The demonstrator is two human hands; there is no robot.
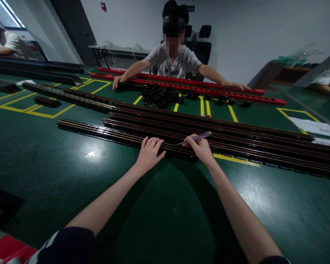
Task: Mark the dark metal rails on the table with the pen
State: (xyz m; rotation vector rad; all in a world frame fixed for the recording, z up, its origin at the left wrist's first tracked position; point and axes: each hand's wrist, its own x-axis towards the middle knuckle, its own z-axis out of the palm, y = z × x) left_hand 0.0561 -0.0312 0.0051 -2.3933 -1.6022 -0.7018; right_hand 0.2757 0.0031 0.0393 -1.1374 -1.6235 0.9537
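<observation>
My left hand [151,152] lies with its fingers stretched over the nearest long black strip [120,137], which has copper-coloured lines running along it. A small screwdriver [200,136] with a clear, purplish handle is gripped in my right hand [199,148]. Its thin shaft slants down to the left, and the tip is at or just above the same strip, a little right of my left hand; contact is hard to make out. Several similar dark strips [236,137] lie side by side just beyond, running off to the right.
Across the green table [84,176] a co-worker's hands rest by two long red slotted rails [181,84]. Small black parts [158,95] are piled before them. Black rails [38,73] lie at the far left, white papers [316,126] at the right. Yellow tape marks the tabletop.
</observation>
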